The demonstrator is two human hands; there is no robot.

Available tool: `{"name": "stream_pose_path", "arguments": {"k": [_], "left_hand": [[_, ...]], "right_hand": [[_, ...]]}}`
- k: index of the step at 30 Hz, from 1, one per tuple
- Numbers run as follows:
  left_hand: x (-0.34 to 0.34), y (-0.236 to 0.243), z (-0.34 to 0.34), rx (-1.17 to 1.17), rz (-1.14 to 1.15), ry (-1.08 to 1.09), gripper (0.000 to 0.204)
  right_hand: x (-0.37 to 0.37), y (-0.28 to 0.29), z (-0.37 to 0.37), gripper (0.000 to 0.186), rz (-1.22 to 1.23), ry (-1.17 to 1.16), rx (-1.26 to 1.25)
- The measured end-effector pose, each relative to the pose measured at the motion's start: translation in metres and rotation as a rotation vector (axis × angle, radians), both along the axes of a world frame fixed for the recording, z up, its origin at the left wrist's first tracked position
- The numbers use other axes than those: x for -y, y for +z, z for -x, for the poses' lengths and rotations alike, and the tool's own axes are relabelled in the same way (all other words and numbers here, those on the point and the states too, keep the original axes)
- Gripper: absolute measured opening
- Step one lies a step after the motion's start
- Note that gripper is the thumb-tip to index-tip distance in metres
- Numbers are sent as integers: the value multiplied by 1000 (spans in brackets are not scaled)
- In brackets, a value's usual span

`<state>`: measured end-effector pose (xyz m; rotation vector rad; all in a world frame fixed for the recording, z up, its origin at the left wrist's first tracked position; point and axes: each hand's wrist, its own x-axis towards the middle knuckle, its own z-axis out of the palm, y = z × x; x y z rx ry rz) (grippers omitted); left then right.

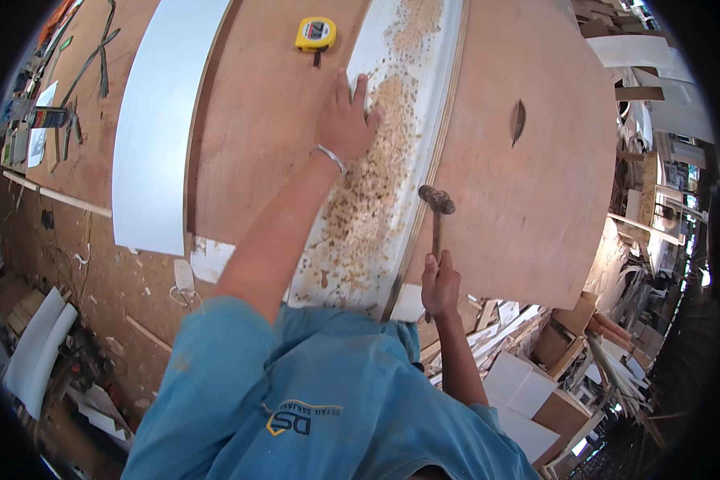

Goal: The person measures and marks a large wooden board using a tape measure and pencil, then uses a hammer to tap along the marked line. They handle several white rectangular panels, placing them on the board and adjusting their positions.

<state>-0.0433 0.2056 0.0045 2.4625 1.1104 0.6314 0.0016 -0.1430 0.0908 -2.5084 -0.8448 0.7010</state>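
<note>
Speckled board (380, 176): long and white, its upper face patched with tan and brown specks; it runs away from the blue shirt (312, 400) and is the reference for every place below.
Left hand (350, 120): laid palm down across the board's left edge, fingers spread and parted; it appears to steady the board, though the pressure cannot be judged.
Right hand (442, 290): just right of the board's near part, fingers wrapped round the hammer's handle.
Hammer (437, 200): head at the board's right edge, handle running back toward the shirt; contact between head and edge cannot be confirmed.
Brown sheet (536, 208): visible to the right of the board, bearing a dark leaf-shaped mark (518, 122).
Tape measure (317, 34): yellow, left of the board's far part, near the left hand but apart from it.
White panel (164, 120): well left of the board, roughly alongside it.
Work in place: board laid out, one hand on it, hammer gripped at its edge; judged to be under way.
Work outstanding: fastening points cannot be made out, so the share left is undetermined; the specked face appears unfinished.
</note>
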Motion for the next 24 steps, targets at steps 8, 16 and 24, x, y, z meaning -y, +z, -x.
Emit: {"name": "stream_pose_path", "arguments": {"k": [8, 16, 24], "left_hand": [[-9, 6, 14, -85, 62, -70, 77], [-8, 5, 16, -46, 97, -84, 80], [-6, 2, 19, 26, 87, -64, 78]], "right_hand": [[27, 2, 57, 37, 28, 227, -26], [-1, 23, 77, 40, 56, 108, -183], [-13, 27, 96, 39, 175, 72, -124]]}}
